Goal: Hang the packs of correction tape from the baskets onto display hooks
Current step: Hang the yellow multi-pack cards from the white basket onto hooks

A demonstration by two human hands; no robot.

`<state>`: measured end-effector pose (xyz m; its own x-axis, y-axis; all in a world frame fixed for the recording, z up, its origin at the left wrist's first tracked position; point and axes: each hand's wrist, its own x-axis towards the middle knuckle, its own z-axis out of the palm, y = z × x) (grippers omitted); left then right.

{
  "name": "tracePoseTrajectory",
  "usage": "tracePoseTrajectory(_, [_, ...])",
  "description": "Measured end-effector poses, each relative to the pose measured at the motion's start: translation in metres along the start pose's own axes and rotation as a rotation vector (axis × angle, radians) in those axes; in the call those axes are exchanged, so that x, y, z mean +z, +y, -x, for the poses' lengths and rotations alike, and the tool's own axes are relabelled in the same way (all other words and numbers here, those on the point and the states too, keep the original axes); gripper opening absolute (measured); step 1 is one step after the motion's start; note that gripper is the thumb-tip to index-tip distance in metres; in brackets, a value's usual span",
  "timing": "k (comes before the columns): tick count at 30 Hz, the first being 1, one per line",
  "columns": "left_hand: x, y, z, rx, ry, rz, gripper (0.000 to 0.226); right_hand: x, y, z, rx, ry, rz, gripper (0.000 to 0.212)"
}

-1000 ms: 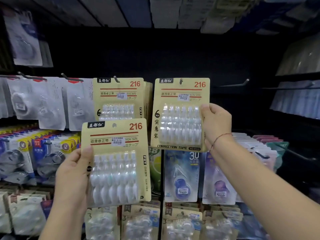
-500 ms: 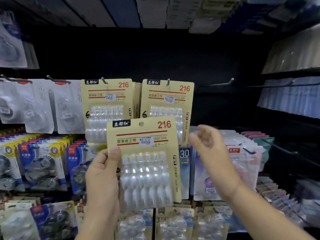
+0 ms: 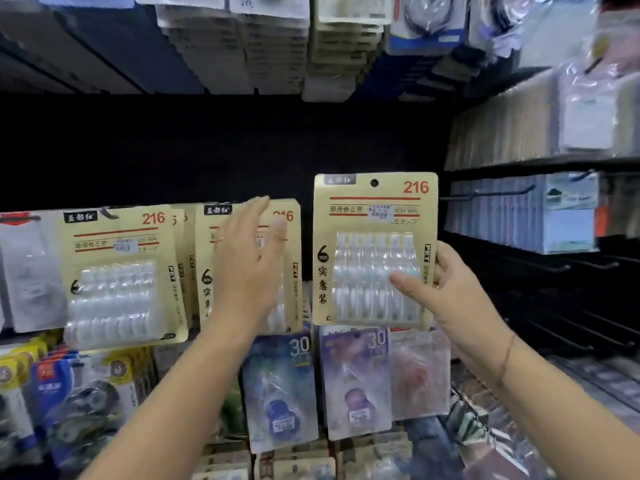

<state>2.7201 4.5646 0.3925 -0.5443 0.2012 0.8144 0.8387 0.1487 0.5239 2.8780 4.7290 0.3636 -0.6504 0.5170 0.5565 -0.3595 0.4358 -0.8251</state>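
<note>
Right pack [image 3: 375, 209]: red "216", "6", "PET". Left pack [image 3: 121, 271] & mid pack [image 3: 205, 251]: "216", "PET". Blue packs [image 3: 280, 386] nearer, below: "30".

stationery shop, hooks [image 3: 485, 194] of priced packs [image 3: 124, 271]

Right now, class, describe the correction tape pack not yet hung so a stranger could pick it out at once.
Start at the black back panel of the display; below it runs a row of tan cardboard correction tape packs marked 216. Take the rightmost pack: alone among them it sits higher, no hook through its punched hole, gripped by the right hand.
</note>
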Motion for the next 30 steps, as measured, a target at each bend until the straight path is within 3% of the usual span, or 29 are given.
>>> tracePoseTrajectory(6, [-0.006, -0.02, -0.042, 0.096, -0.151, -0.374, 0.054, -0.003, 0.02, -0.029, 0.071, 0.006, 0.043, 0.063])
tracePoseTrajectory(14, [-0.007, -0.031, -0.041, 0.129, -0.127, -0.353, 0.055, 0.003, 0.043, -0.028, 0.074, 0.042, -0.012, 0.048])
tracePoseTrajectory(18, [-0.005, -0.036, -0.04, 0.135, -0.107, -0.312, 0.065, 0.006, 0.039, -0.026, -0.001, 0.098, -0.078, 0.059])
tracePoseTrajectory(24, [-0.002, -0.045, -0.039, 0.178, -0.056, -0.288, 0.052, 0.004, 0.043, -0.027, 0.019, 0.099, -0.129, 0.07])
tracePoseTrajectory(30, [0.001, -0.045, -0.039, 0.208, 0.008, -0.26, 0.038, 0.007, 0.066, -0.058, 0.054, 0.076, -0.009, 0.051])
